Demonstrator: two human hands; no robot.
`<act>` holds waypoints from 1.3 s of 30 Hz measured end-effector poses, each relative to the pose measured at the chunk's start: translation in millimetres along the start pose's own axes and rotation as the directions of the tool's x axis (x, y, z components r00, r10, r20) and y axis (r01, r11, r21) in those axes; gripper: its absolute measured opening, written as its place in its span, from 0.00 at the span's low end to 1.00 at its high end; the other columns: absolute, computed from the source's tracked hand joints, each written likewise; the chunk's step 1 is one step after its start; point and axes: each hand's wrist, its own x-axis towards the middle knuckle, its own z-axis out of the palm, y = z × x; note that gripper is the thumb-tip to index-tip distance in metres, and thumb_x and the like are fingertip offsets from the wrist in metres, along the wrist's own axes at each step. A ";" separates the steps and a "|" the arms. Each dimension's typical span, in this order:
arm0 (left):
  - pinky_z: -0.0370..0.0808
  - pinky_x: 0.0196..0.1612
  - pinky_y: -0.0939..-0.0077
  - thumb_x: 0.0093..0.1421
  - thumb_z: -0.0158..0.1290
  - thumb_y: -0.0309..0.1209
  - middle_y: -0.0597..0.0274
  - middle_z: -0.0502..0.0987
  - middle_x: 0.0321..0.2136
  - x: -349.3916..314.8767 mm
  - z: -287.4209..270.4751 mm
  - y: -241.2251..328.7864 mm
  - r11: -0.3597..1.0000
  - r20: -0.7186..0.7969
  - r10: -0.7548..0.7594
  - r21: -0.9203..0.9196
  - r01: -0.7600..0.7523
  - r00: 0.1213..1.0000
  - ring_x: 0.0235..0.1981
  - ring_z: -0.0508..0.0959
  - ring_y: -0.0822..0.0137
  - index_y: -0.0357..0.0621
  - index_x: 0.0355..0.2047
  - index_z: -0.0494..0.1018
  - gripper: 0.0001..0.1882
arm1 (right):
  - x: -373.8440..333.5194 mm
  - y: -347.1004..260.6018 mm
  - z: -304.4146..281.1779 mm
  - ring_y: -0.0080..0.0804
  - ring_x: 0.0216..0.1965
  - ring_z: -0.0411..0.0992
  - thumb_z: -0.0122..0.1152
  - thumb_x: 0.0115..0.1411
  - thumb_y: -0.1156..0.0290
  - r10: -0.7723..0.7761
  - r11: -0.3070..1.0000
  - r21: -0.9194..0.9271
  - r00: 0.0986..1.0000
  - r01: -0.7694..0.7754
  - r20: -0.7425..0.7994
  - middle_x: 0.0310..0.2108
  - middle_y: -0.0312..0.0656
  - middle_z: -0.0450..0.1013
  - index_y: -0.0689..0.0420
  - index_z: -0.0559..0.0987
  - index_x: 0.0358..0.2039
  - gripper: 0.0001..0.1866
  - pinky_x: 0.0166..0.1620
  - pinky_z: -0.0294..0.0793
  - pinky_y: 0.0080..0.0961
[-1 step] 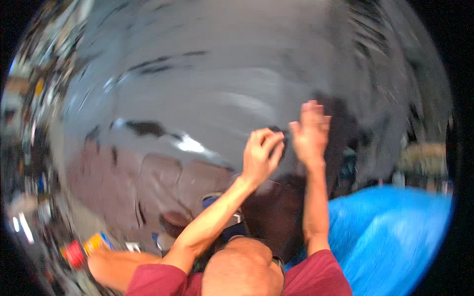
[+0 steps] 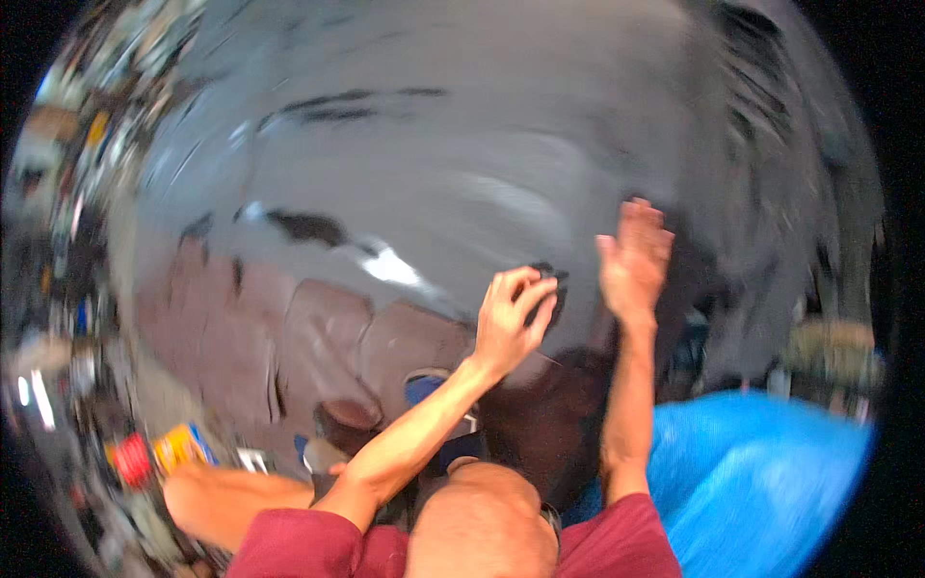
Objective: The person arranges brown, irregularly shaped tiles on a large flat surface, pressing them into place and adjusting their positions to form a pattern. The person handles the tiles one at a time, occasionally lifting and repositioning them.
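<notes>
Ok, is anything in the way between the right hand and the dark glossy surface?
Nothing visible is: the right hand is directly over the dark glossy surface, though contact is unclear. The blue covering lies aside, by the forearm.

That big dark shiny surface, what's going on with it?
A person in maroon sleeves has both bare hands at the dark surface. The right hand is spread open over it. The left hand is curled beside a small dark patch; blur hides whether that is a held object or a shadow. Whether either hand presses down is unclear. A blue covering spreads at lower right.
</notes>
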 end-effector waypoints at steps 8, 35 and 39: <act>0.73 0.46 0.68 0.62 0.62 0.27 0.61 0.78 0.44 -168.5 -227.3 -92.8 0.624 -0.952 -0.192 0.071 0.779 0.240 0.44 0.75 0.62 0.46 0.45 0.81 0.10 | -105.7 -21.9 16.6 0.54 0.72 0.59 0.42 0.77 0.53 -0.142 0.958 0.225 0.977 0.175 -0.158 0.70 0.54 0.63 0.62 0.66 0.70 0.31 0.73 0.53 0.51; 0.79 0.58 0.65 0.54 0.66 0.13 0.49 0.79 0.56 -165.0 -333.7 -3.5 0.335 -0.139 -0.827 -0.900 0.279 0.544 0.55 0.81 0.62 0.32 0.67 0.65 0.40 | 15.6 -452.1 -66.2 0.26 0.40 0.80 0.69 0.58 0.83 -0.612 -0.175 0.796 0.697 -0.580 0.373 0.45 0.47 0.81 0.56 0.59 0.73 0.44 0.32 0.76 0.15; 0.77 0.60 0.65 0.53 0.67 0.14 0.49 0.79 0.57 -151.0 -330.3 9.3 0.374 -0.173 -0.799 -0.893 0.250 0.576 0.56 0.80 0.62 0.31 0.67 0.66 0.40 | 20.1 -439.6 -64.0 0.25 0.39 0.80 0.68 0.59 0.85 -0.576 -0.196 0.755 0.696 -0.626 0.428 0.45 0.47 0.81 0.55 0.59 0.73 0.44 0.31 0.77 0.16</act>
